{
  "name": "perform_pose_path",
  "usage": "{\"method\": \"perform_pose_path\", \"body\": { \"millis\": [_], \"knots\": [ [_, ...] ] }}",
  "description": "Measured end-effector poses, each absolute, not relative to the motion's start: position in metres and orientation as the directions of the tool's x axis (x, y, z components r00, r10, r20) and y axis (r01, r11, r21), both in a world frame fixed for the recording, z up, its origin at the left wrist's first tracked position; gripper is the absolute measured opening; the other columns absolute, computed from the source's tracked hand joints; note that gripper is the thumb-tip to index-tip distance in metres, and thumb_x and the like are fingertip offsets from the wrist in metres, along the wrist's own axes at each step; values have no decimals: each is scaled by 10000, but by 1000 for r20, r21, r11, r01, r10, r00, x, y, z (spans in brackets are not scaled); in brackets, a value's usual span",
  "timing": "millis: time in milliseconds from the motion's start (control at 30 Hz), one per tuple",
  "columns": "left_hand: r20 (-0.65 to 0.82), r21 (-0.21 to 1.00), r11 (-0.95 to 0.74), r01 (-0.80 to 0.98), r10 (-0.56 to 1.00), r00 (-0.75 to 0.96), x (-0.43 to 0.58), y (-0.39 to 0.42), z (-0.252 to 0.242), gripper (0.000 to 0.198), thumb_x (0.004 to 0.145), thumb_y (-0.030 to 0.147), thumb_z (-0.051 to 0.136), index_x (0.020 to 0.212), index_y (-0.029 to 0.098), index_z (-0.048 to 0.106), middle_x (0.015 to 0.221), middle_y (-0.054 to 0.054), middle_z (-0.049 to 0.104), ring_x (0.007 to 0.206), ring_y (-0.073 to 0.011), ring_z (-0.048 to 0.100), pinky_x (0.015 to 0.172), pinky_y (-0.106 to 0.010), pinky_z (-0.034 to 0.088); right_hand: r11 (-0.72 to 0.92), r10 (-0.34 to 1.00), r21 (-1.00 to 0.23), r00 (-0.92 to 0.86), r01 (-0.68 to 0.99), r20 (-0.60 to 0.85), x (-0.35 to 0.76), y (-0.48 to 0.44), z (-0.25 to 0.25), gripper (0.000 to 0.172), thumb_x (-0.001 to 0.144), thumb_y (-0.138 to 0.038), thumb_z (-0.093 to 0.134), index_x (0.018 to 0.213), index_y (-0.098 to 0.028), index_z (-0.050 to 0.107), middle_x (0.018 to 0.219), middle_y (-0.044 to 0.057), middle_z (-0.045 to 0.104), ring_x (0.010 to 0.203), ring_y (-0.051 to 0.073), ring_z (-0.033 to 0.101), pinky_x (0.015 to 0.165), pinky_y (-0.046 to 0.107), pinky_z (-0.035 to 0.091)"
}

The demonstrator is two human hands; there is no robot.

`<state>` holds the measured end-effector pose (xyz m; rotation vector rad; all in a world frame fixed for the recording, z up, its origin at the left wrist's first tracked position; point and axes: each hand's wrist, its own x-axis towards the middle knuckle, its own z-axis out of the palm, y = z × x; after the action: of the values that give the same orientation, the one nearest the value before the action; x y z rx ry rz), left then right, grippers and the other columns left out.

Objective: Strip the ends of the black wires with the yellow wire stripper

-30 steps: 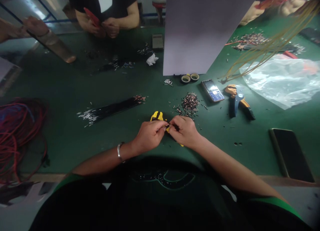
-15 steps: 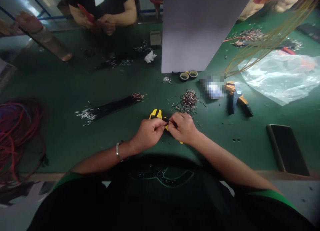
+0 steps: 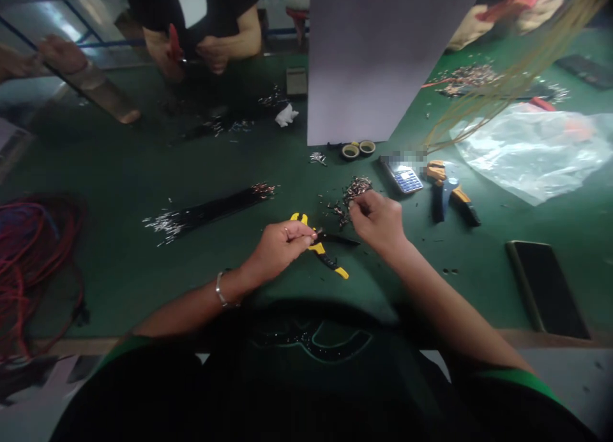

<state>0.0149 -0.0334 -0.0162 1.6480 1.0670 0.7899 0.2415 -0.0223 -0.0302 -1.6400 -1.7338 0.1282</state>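
Note:
My left hand (image 3: 278,247) pinches a black wire (image 3: 338,239) just above yellow-handled crimping pliers (image 3: 323,255), which lie partly under my fingers. My right hand (image 3: 376,221) is apart from them, its fingertips closed together at the edge of a pile of small metal terminals (image 3: 357,190). Whether those fingers hold a terminal is too small to tell. To the left lies a long bundle of black wires (image 3: 208,207) with bare metal ends.
Across the green bench, a co-worker's hands (image 3: 211,62) hold a red tool. Nearby are a grey upright board (image 3: 395,59), tape rolls (image 3: 357,149), a keypad phone (image 3: 402,178), blue-and-orange wire strippers (image 3: 447,196), a plastic bag (image 3: 527,154), a smartphone (image 3: 546,289) and red cable (image 3: 29,269).
My right hand has left the yellow pliers and moved up and right to the terminal pile. The black wire and more of the pliers now show. My left hand has barely moved.

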Motion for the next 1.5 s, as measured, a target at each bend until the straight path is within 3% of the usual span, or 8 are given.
{"method": "perform_pose_path", "body": {
  "millis": [133, 267, 433, 500, 633, 900, 1233, 1500],
  "knots": [
    [-115, 984, 50, 171, 910, 399, 12, -27, -21, 115, 834, 163, 577, 841, 163, 692, 461, 48, 474, 365, -45, 341, 337, -192, 261, 46, 892, -453, 167, 890, 419, 248, -17, -35, 268, 843, -312, 526, 607, -191, 568, 564, 47, 599, 540, 180, 545, 530, 288, 361],
    [-102, 991, 57, 119, 904, 416, 10, -23, -18, 98, 845, 210, 598, 851, 165, 685, 492, 39, 471, 385, -41, 322, 344, -198, 241, 68, 890, -562, 204, 824, 407, 248, -20, -29, 153, 798, -226, 563, 878, -171, 682, 803, 79, 702, 668, 202, 623, 612, 308, 440],
    [-143, 990, 123, 74, 889, 435, 10, -23, -12, 104, 824, 246, 626, 855, 165, 683, 508, 42, 460, 399, -40, 302, 361, -200, 218, 55, 997, -935, 25, 350, 69, 225, -34, -13, 256, 810, -408, 643, 734, -167, 685, 602, 28, 644, 506, 147, 555, 521, 291, 430],
    [-207, 977, 204, 55, 875, 438, 12, -25, -9, 104, 799, 240, 641, 849, 158, 680, 493, 58, 427, 404, -38, 295, 375, -195, 222, -14, 992, -989, -118, 147, -32, 214, -39, -10, 278, 778, -441, 682, 754, -164, 689, 637, 30, 667, 488, 126, 550, 503, 280, 439],
    [-291, 954, 291, 73, 837, 464, 16, -29, -1, 110, 746, 209, 657, 827, 139, 678, 512, 61, 452, 439, -37, 339, 422, -191, 262, -80, 979, -996, -192, -37, -71, 202, -45, -11, 263, 737, -419, 730, 753, -161, 683, 647, 21, 671, 490, 102, 546, 511, 265, 457],
    [-351, 933, 348, 93, 819, 454, 18, -31, 6, 93, 700, 186, 677, 781, 141, 684, 573, 28, 554, 500, -61, 431, 496, -224, 322, -98, 979, -989, -191, -115, -75, 202, -47, -13, 245, 763, -393, 726, 706, -165, 657, 607, 7, 652, 466, 93, 531, 490, 261, 448],
    [-320, 947, 306, 103, 846, 427, 15, -26, 8, 80, 649, 174, 714, 721, 154, 743, 642, -22, 669, 525, -74, 494, 477, -213, 337, -51, 994, -977, -101, -207, -30, 207, -45, -21, 188, 797, -309, 715, 714, -171, 618, 551, -23, 621, 449, 102, 562, 462, 242, 432],
    [-220, 975, 195, 102, 896, 385, 12, -21, 5, 66, 605, 166, 752, 667, 182, 768, 735, -50, 711, 699, -130, 618, 673, -270, 477, -122, 992, -906, -86, -404, -95, 200, -42, -15, 220, 734, -294, 754, 635, -179, 595, 474, -53, 546, 379, 83, 446, 432, 264, 473]
  ]
}}
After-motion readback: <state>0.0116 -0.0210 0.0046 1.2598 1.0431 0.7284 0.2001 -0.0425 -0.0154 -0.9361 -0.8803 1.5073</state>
